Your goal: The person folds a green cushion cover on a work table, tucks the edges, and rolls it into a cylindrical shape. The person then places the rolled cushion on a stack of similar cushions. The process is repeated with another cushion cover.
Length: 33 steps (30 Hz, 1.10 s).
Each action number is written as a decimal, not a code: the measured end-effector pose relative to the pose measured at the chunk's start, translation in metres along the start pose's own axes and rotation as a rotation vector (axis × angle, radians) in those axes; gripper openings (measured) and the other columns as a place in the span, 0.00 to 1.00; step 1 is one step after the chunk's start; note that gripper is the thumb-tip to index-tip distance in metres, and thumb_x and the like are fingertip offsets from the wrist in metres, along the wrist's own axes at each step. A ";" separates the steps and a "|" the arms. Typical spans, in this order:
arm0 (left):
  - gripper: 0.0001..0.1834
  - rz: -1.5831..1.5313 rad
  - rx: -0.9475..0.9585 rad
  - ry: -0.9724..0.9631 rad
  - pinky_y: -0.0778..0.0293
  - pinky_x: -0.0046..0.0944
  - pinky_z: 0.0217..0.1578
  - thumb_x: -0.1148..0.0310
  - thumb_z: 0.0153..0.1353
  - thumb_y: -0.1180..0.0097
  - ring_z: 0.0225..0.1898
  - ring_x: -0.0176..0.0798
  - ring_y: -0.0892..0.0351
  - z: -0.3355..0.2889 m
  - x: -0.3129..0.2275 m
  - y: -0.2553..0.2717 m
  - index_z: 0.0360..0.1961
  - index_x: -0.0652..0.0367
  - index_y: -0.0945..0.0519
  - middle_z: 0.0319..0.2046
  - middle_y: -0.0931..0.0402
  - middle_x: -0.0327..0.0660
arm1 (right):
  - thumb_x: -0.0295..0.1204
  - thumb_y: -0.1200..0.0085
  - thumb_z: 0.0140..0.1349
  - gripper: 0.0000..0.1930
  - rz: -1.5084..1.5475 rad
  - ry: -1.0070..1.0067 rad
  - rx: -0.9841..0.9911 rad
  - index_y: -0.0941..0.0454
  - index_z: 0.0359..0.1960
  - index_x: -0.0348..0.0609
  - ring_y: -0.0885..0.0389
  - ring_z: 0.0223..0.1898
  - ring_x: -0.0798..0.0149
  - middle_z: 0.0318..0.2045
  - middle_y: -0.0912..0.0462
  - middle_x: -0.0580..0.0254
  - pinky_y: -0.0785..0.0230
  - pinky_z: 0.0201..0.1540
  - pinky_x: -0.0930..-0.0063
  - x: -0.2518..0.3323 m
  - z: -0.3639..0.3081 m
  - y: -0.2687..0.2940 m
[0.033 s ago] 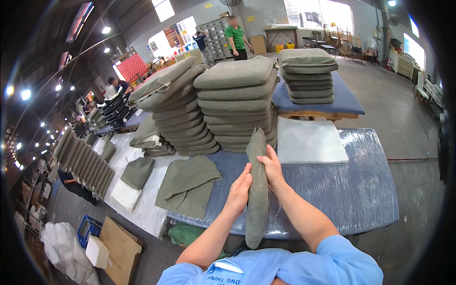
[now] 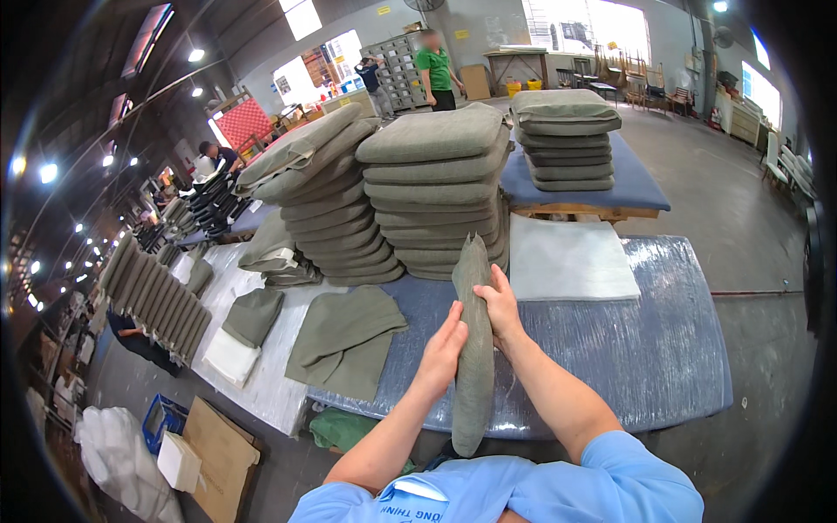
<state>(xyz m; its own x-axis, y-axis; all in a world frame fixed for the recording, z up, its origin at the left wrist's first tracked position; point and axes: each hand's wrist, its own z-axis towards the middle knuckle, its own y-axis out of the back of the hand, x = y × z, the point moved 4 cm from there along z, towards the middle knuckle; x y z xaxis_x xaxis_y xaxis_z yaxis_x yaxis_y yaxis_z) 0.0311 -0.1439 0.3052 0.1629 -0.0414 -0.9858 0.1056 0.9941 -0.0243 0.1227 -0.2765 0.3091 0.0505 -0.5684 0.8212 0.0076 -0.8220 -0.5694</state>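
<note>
A grey-green fabric cushion (image 2: 473,366) stands on edge in front of me, its narrow side toward me and its far end tapering to small pointed corners. My left hand (image 2: 443,356) presses against its left face with the fingers together. On the opposite face is my right hand (image 2: 499,307), its thumb over the cushion's edge and its other fingers largely hidden behind it. Between them, both hands hold the cushion above the plastic-wrapped blue table (image 2: 602,366). A loose grey-green fabric cover (image 2: 344,340) lies to the left, and a white foam pad (image 2: 571,261) lies at the right.
Tall stacks of matching cushions, a left stack (image 2: 327,209) and a middle stack (image 2: 432,174), rise beyond my hands. A shorter stack (image 2: 567,144) sits on a farther blue table (image 2: 641,179). Cardboard (image 2: 218,462) and a white plastic bag (image 2: 122,462) are on the floor, lower left.
</note>
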 end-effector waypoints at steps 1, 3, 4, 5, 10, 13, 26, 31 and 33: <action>0.43 0.043 0.011 -0.025 0.41 0.42 0.76 0.59 0.77 0.43 0.80 0.47 0.42 -0.008 0.002 0.003 0.83 0.67 0.48 0.81 0.45 0.56 | 0.23 0.44 0.67 0.43 -0.013 -0.021 -0.012 0.49 0.83 0.35 0.36 0.78 0.54 0.80 0.40 0.42 0.41 0.76 0.63 -0.001 -0.002 -0.008; 0.53 0.431 0.092 -0.093 0.46 0.48 0.78 0.55 0.70 0.34 0.83 0.55 0.53 -0.026 -0.019 -0.038 0.84 0.66 0.53 0.82 0.55 0.62 | 0.24 0.43 0.67 0.43 -0.150 0.028 -0.070 0.48 0.83 0.36 0.39 0.79 0.53 0.81 0.42 0.41 0.41 0.77 0.63 -0.003 0.015 0.022; 0.59 0.633 0.118 -0.132 0.48 0.51 0.79 0.54 0.66 0.30 0.85 0.59 0.58 -0.037 -0.032 -0.052 0.84 0.66 0.55 0.83 0.60 0.65 | 0.25 0.43 0.68 0.43 -0.212 0.045 -0.088 0.48 0.83 0.37 0.40 0.80 0.53 0.81 0.43 0.41 0.42 0.77 0.62 -0.005 0.020 0.033; 0.62 0.619 0.125 -0.107 0.50 0.53 0.79 0.53 0.62 0.28 0.85 0.61 0.62 -0.045 -0.032 -0.052 0.84 0.66 0.56 0.83 0.63 0.67 | 0.26 0.42 0.68 0.43 -0.231 0.028 -0.075 0.48 0.83 0.37 0.41 0.81 0.52 0.82 0.44 0.41 0.43 0.77 0.62 -0.009 0.022 0.030; 0.64 0.586 0.160 -0.089 0.53 0.57 0.80 0.54 0.58 0.26 0.85 0.65 0.67 -0.069 -0.027 -0.047 0.83 0.67 0.56 0.83 0.70 0.69 | 0.28 0.40 0.67 0.43 -0.251 -0.030 -0.073 0.46 0.82 0.38 0.43 0.82 0.51 0.82 0.44 0.41 0.44 0.78 0.62 -0.025 0.042 0.024; 0.64 0.552 0.224 -0.126 0.53 0.57 0.80 0.54 0.58 0.27 0.85 0.65 0.67 -0.078 -0.028 -0.052 0.83 0.67 0.56 0.83 0.70 0.68 | 0.28 0.40 0.67 0.43 -0.271 0.022 -0.113 0.45 0.82 0.38 0.39 0.80 0.51 0.81 0.41 0.41 0.42 0.77 0.62 -0.019 0.067 0.045; 0.64 0.519 0.281 -0.212 0.57 0.55 0.81 0.57 0.59 0.28 0.85 0.63 0.65 -0.115 -0.022 -0.009 0.84 0.65 0.58 0.84 0.69 0.64 | 0.57 0.44 0.74 0.29 -0.688 0.149 -0.330 0.15 0.42 0.38 0.17 0.41 0.59 0.38 0.13 0.54 0.27 0.51 0.62 -0.041 0.150 0.058; 0.55 0.262 0.333 -0.129 0.61 0.50 0.82 0.57 0.69 0.36 0.86 0.55 0.66 -0.075 0.003 0.040 0.84 0.67 0.58 0.85 0.65 0.59 | 0.62 0.48 0.75 0.35 -0.586 0.265 -0.297 0.23 0.28 0.38 0.26 0.35 0.64 0.26 0.22 0.63 0.32 0.45 0.65 -0.049 0.155 0.037; 0.51 0.233 0.325 -0.091 0.63 0.48 0.82 0.55 0.74 0.43 0.86 0.52 0.66 -0.023 0.030 0.051 0.84 0.68 0.58 0.85 0.63 0.57 | 0.63 0.48 0.75 0.35 -0.550 0.259 -0.260 0.23 0.28 0.38 0.26 0.35 0.65 0.27 0.21 0.66 0.32 0.45 0.67 -0.046 0.156 0.038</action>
<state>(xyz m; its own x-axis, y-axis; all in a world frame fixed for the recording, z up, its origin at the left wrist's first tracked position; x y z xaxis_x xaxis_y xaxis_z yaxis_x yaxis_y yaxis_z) 0.0187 -0.0917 0.2702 0.3037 0.1578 -0.9396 0.3577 0.8952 0.2659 0.2768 -0.2761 0.2444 -0.1344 -0.0267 0.9906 -0.2796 -0.9580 -0.0638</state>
